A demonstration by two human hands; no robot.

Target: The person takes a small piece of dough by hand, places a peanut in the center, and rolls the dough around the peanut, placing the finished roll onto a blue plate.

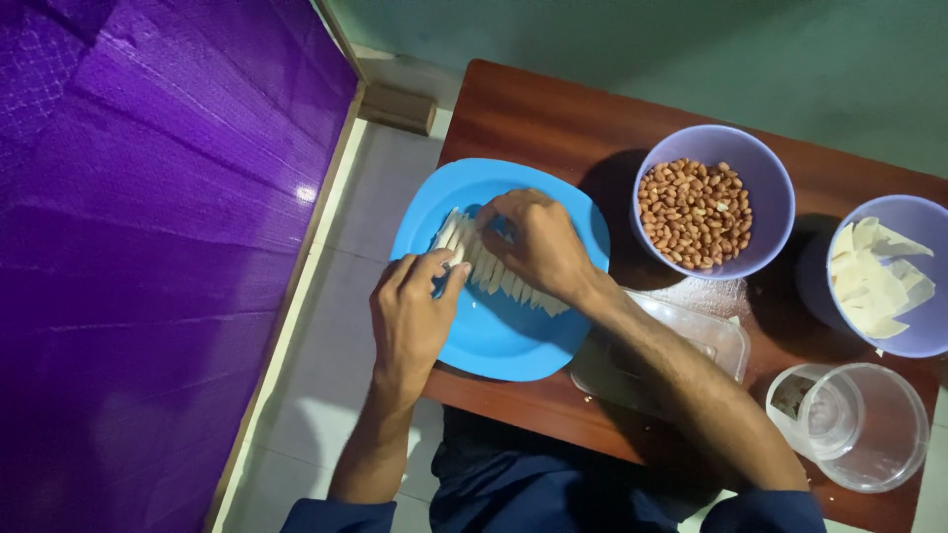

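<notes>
A blue plate [494, 341] sits on the left end of a small brown wooden table [553, 118]. A row of pale folded pastry pieces [486, 266] lies across the plate. My left hand [413, 314] rests at the plate's left rim, thumb and forefinger pinching the near end of the row. My right hand [533, 242] lies over the middle of the row, fingers curled down onto the pieces and hiding some of them.
A lilac bowl of peanuts [696, 209] stands right of the plate. Another lilac bowl [913, 326] holds pale pastry sheets. A clear plastic box [711, 331] and a clear round tub [859, 419] are near the front. A purple panel [148, 247] stands at left.
</notes>
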